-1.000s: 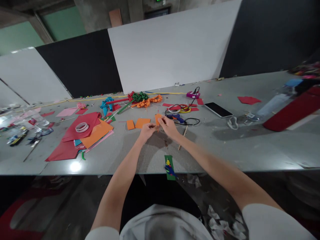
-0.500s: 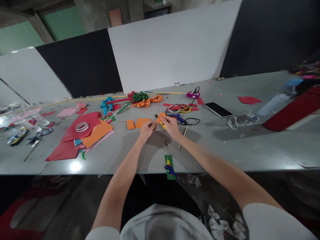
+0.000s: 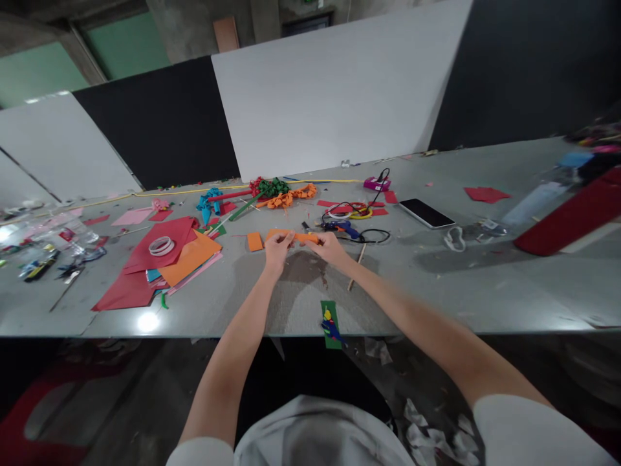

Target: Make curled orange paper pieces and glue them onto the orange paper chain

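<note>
Orange paper [image 3: 305,237] between both hands [image 3: 332,250]

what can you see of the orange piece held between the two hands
The orange piece is small, narrow and bright orange, and looks like paper. It spans the gap between the hands, roughly level from side to side, with the left hand at one end and the right hand at the other. Fingers partly cover both ends. It is left of the blue glue gun. It is too small to tell whether it is folded or rolled.
</note>
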### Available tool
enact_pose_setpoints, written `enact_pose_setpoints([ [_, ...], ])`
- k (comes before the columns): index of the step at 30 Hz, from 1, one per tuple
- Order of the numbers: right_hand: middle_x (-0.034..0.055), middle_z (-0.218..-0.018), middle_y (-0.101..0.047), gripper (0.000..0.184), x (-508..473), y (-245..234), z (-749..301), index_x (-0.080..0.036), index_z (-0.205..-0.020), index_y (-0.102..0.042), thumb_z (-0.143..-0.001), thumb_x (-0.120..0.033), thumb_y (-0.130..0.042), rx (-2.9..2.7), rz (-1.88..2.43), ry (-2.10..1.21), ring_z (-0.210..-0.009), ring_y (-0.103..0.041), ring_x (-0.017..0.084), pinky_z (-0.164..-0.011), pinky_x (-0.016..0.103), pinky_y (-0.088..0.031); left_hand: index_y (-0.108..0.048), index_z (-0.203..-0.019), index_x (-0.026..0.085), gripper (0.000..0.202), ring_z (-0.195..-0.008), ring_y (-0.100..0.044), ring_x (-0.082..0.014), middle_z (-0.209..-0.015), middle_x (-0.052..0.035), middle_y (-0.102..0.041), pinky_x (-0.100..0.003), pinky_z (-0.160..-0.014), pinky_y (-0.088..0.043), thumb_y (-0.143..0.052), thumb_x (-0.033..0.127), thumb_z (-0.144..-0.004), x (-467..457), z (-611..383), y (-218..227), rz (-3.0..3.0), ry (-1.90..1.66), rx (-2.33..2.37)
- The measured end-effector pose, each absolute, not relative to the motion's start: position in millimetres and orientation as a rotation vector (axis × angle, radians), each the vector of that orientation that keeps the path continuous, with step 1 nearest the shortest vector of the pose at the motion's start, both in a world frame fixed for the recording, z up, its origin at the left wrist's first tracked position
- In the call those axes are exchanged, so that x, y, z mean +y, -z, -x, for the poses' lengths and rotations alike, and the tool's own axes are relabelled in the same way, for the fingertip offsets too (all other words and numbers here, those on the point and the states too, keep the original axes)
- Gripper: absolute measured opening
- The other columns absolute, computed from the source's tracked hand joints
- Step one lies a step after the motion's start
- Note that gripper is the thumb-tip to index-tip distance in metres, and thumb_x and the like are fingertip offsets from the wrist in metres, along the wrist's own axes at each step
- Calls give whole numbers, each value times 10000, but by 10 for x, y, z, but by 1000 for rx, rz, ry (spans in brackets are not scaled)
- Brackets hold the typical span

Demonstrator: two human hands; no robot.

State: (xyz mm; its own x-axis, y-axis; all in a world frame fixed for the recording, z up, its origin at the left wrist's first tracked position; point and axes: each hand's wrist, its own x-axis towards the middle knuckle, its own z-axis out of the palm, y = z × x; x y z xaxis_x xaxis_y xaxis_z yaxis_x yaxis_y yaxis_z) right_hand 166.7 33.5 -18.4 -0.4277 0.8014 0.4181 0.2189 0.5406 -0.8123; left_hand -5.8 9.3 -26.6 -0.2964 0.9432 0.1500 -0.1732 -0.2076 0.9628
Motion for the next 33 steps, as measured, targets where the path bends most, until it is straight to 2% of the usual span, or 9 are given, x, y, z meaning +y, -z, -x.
enact_pose_setpoints([
  [6,6,-537,-519,718,309,151,-1656,-167,-699,-746,-938,-747,-395,-2032,828,-926,-533,-455,145,-561,291,-325,-662,-674,159,367,-592,-523,-107,-624,-14,-615,-256,-620,-430,-813,489,-726,73,55,264,-1176,-1592,1173],
  [9,9,-563,-548,747,282,145,-1628,-172,-696,-713,-927,-791,-365,-2058,830,-838,-556,-476,151,-583,294,-338,-650,-692,159,386,-596,-522,-105,-627,-5,-587,-257,-623,-443,-807,509,-735,81,31,277,-1127,-1565,1059],
  [14,19,-571,-537,756,239,151,-1613,-179,-656,-640,-953,-781,-293,-2066,868,-706,-569,-481,157,-604,306,-333,-618,-623,158,410,-594,-509,-105,-603,3,-561,-253,-617,-423,-814,502,-727,76,-3,273,-1169,-1533,1010],
  [24,20,-601,-550,698,228,127,-1624,-178,-722,-683,-965,-737,-345,-2035,823,-659,-618,-527,179,-646,309,-358,-621,-624,158,398,-605,-501,-98,-609,11,-556,-243,-637,-425,-788,496,-751,33,9,220,-1200,-1546,1124],
  [29,22,-597,-562,590,197,105,-1636,-193,-659,-637,-972,-646,-424,-2104,723,-722,-587,-473,163,-603,306,-334,-670,-664,154,380,-595,-480,-93,-624,5,-562,-241,-617,-408,-782,505,-754,11,0,208,-1193,-1610,1128],
  [33,8,-580,-501,522,181,91,-1636,-196,-594,-544,-967,-552,-464,-2165,669,-752,-570,-440,148,-583,300,-314,-714,-724,150,328,-587,-466,-89,-611,9,-555,-243,-610,-384,-784,468,-764,6,2,197,-1167,-1655,1110],
])
